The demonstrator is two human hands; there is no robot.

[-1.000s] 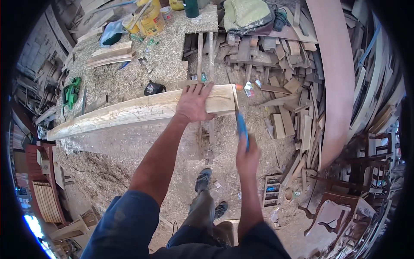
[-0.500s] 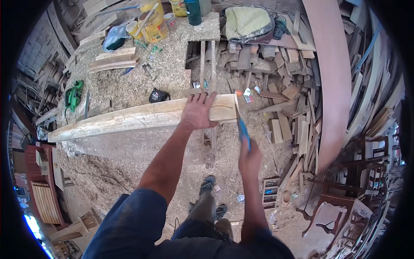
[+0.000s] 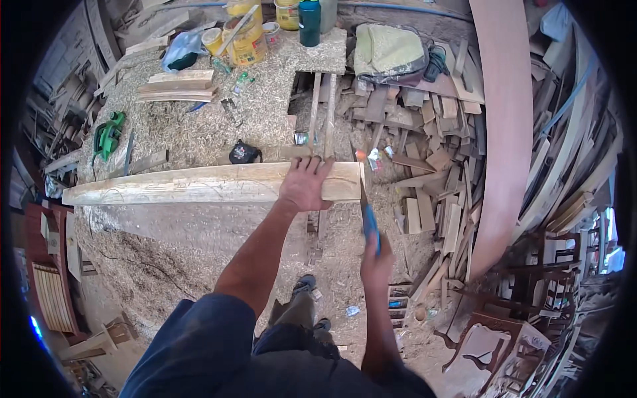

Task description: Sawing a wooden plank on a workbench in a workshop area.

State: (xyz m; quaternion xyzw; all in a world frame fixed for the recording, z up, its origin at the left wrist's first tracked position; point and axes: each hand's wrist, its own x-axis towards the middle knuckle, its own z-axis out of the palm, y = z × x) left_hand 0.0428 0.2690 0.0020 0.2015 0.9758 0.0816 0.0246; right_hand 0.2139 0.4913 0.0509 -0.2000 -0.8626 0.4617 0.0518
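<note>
A long pale wooden board [image 3: 199, 184] lies across the sawdust-covered workbench, its right end jutting past the bench edge. My left hand [image 3: 305, 187] presses on the board near that end, fingers spread over the top. In my right hand [image 3: 376, 262] is the blue handle of a handsaw [image 3: 369, 222]. The saw's narrow blade runs up along the board's right end, touching or very close to it; the exact contact cannot be made out. Just beyond the board sits a small black bundle [image 3: 245, 152], a little left of my left hand.
A green power planer [image 3: 108, 134] rests at the bench's left. Yellow buckets [image 3: 246, 45] and a dark teal tumbler [image 3: 309, 23] stand at the back. Wood offcuts [image 3: 424, 182] are heaped on the right, beside a wide leaning plank [image 3: 502, 132]. A carved chair frame [image 3: 488, 338] is at lower right.
My right hand and the saw have shifted down toward me relative to the board. My left hand keeps its place on the board. The whole view has tilted slightly.
</note>
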